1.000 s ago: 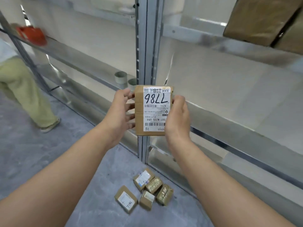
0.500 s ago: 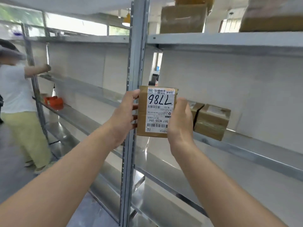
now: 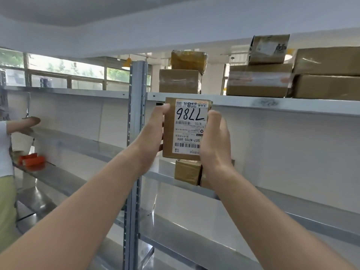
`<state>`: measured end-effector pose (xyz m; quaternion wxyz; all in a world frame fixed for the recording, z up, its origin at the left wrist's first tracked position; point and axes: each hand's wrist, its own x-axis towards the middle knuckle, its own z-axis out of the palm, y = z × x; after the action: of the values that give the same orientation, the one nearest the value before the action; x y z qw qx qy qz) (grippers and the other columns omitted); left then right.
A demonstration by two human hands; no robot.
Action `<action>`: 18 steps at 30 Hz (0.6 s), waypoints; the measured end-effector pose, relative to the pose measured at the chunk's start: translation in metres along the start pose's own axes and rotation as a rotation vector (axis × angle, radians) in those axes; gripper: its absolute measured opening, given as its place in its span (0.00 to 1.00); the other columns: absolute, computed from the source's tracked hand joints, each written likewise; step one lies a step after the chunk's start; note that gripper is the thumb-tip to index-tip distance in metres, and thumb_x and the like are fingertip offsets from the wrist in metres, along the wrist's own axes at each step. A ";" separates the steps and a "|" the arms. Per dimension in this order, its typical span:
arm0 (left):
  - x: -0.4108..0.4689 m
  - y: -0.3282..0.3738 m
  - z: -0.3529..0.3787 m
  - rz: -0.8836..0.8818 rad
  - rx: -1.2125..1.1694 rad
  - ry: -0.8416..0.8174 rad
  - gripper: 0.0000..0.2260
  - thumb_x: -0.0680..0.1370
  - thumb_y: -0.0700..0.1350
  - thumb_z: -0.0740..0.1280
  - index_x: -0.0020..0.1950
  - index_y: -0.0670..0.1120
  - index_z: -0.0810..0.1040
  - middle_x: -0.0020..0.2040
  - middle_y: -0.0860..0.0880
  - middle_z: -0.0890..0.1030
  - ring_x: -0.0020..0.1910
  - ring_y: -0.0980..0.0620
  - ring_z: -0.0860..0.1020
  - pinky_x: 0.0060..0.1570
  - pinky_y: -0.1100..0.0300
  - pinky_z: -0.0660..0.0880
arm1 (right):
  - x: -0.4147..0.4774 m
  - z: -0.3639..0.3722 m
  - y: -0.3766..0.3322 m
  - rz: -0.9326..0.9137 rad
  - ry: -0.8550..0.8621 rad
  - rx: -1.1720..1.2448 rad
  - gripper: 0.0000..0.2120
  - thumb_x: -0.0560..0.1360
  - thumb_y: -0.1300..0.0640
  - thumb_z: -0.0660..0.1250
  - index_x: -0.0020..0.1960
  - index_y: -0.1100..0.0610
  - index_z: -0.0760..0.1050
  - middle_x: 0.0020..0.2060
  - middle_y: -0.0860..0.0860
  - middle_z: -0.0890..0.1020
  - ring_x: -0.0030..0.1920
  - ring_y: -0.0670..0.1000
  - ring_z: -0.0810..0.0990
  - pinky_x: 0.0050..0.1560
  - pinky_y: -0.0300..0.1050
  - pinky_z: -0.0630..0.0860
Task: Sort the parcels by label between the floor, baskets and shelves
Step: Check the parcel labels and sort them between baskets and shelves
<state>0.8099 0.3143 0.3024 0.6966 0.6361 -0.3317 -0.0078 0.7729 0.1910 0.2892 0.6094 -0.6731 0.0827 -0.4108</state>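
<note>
Some things were hard to see. Another person (image 3: 5,162) at the left edge of the frame was cut off, with only a white sleeve, light green trousers and a blurry arm showing. A small parcel (image 3: 187,171) on the middle shelf (image 3: 292,197) was partly hidden behind the right hand (image 3: 215,141), and the tiny print on the label (image 3: 190,126) was too small to read. The room had grey metal shelves with a tall upright post (image 3: 135,152) in the middle of the frame, windows (image 3: 64,72) at the upper left, and white walls. Brown boxes (image 3: 292,75) sat on the top shelf (image 3: 272,104) at the upper right. Something orange (image 3: 32,160) lay on a shelf at the left. In the middle of the frame both hands held up a brown parcel (image 3: 186,129). The left hand (image 3: 153,137) gripped its left side and the right hand gripped its right side, fingers curled around the edges. The label faced the camera upside down, with big handwritten numbers on it. The parcel was in the air, just below the top shelf and above the small parcel.
</note>
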 end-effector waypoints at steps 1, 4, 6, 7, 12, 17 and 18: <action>0.003 0.002 0.001 0.007 -0.012 -0.015 0.23 0.82 0.67 0.49 0.57 0.62 0.82 0.51 0.54 0.86 0.58 0.46 0.81 0.66 0.38 0.73 | 0.000 -0.002 -0.003 -0.004 0.016 -0.008 0.35 0.67 0.25 0.50 0.63 0.44 0.75 0.62 0.53 0.81 0.60 0.55 0.82 0.57 0.63 0.85; 0.010 0.004 0.004 0.033 -0.055 -0.089 0.22 0.83 0.65 0.49 0.56 0.63 0.83 0.52 0.55 0.86 0.59 0.47 0.81 0.67 0.37 0.72 | 0.000 -0.007 -0.013 -0.019 0.086 -0.050 0.35 0.67 0.25 0.50 0.62 0.45 0.75 0.61 0.53 0.81 0.59 0.55 0.83 0.56 0.62 0.86; 0.015 0.008 0.009 0.049 -0.079 -0.165 0.22 0.83 0.63 0.49 0.51 0.65 0.84 0.51 0.56 0.86 0.58 0.48 0.81 0.67 0.37 0.72 | -0.002 -0.011 -0.018 -0.041 0.160 -0.087 0.35 0.68 0.25 0.50 0.61 0.46 0.75 0.61 0.53 0.81 0.58 0.54 0.83 0.55 0.61 0.86; 0.017 0.009 0.012 0.059 -0.095 -0.207 0.23 0.84 0.62 0.48 0.50 0.66 0.84 0.51 0.56 0.86 0.56 0.49 0.82 0.66 0.37 0.72 | -0.004 -0.014 -0.021 -0.054 0.201 -0.107 0.35 0.68 0.25 0.50 0.61 0.46 0.75 0.61 0.53 0.81 0.58 0.54 0.83 0.55 0.61 0.86; 0.020 0.019 0.031 0.069 -0.235 -0.365 0.24 0.84 0.60 0.49 0.46 0.61 0.85 0.42 0.56 0.86 0.48 0.51 0.83 0.63 0.39 0.76 | -0.024 -0.030 -0.044 -0.072 0.404 -0.204 0.34 0.67 0.25 0.50 0.58 0.46 0.76 0.62 0.54 0.81 0.59 0.54 0.83 0.56 0.61 0.86; 0.002 0.030 0.062 0.029 -0.363 -0.534 0.22 0.84 0.60 0.50 0.50 0.58 0.84 0.44 0.54 0.87 0.51 0.48 0.84 0.63 0.38 0.76 | -0.060 -0.058 -0.066 -0.089 0.631 -0.325 0.36 0.67 0.26 0.48 0.59 0.49 0.76 0.60 0.55 0.81 0.58 0.55 0.83 0.50 0.55 0.86; -0.005 0.034 0.070 0.019 -0.383 -0.569 0.23 0.84 0.60 0.50 0.49 0.58 0.85 0.44 0.54 0.87 0.51 0.48 0.84 0.63 0.38 0.76 | -0.069 -0.066 -0.071 -0.087 0.674 -0.350 0.36 0.67 0.26 0.48 0.60 0.49 0.76 0.60 0.55 0.81 0.58 0.55 0.83 0.50 0.56 0.86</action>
<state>0.7592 0.2615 0.3283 0.6829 0.4630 -0.5114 -0.2405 0.6578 0.2009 0.3157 0.4058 -0.5972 0.3188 -0.6141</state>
